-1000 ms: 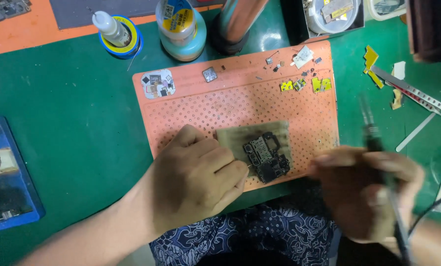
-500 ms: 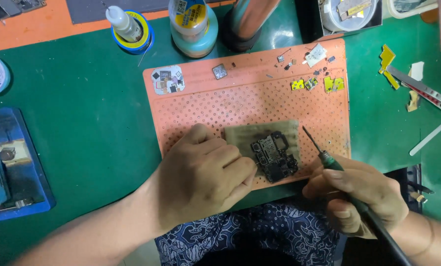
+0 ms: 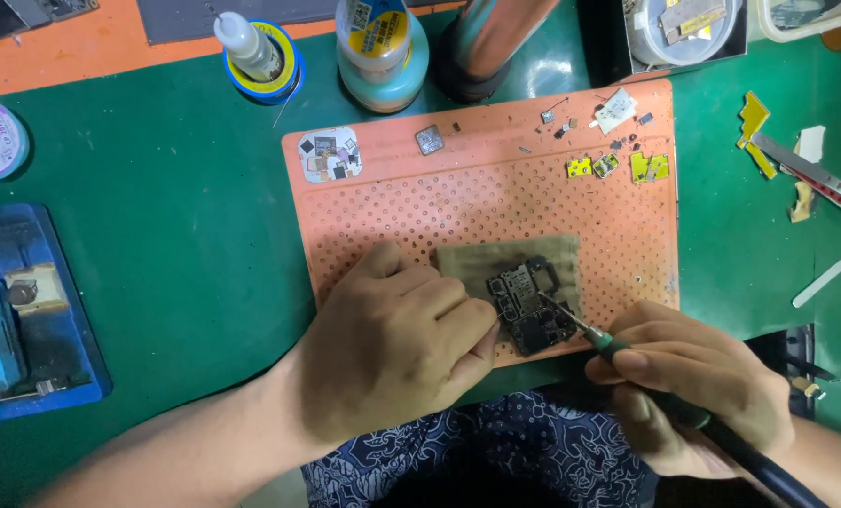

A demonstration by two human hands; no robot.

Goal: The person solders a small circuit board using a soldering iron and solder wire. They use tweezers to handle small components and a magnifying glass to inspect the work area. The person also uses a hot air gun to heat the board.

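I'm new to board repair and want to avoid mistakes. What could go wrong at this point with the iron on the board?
The soldering iron in the right hand has its tip on the small circuit board, so lingering might overheat parts. The left hand presses at the board's edge, close to the tip, so a slip could burn a finger. Loose small chips lie on the orange mat; a bump could scatter them.
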